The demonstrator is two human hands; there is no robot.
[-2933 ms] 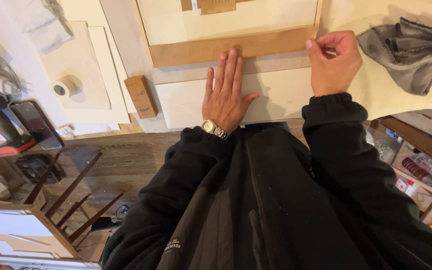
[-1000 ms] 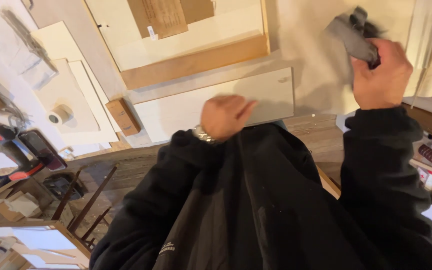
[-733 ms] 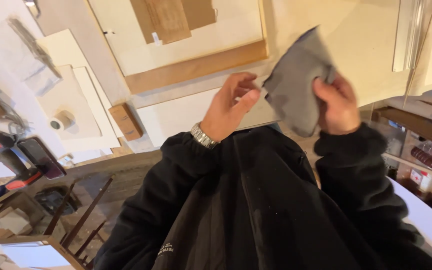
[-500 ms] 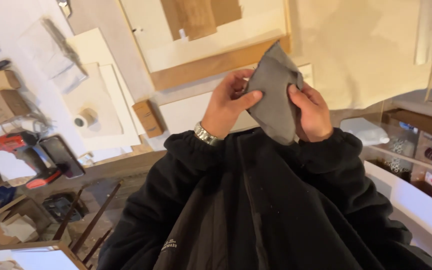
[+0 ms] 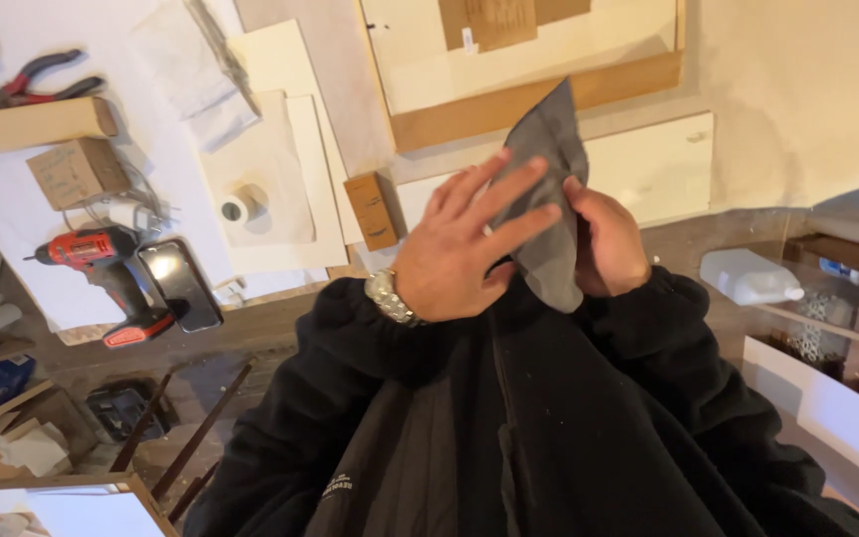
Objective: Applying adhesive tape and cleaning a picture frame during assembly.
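Note:
A grey cloth (image 5: 546, 189) hangs folded between my two hands, close to my chest. My right hand (image 5: 603, 239) grips it from behind on the right side. My left hand (image 5: 464, 244), with a metal watch on the wrist, lies flat against the cloth's front, fingers spread and pressing on it. I wear a black jacket. Beyond the hands a white panel (image 5: 653, 169) and a wooden-edged board (image 5: 539, 60) lie on the work surface.
A small brown block (image 5: 374, 209) sits left of the hands. Further left lie a tape roll (image 5: 238, 208), a red drill (image 5: 101, 273), a dark phone (image 5: 179, 283), a cardboard box (image 5: 72, 171) and red pliers (image 5: 27, 89). A white plastic jug (image 5: 748, 276) is at right.
My right hand picked up the grey cloth from the right and brought it in front of my chest. My left hand left the white panel and now presses on the cloth.

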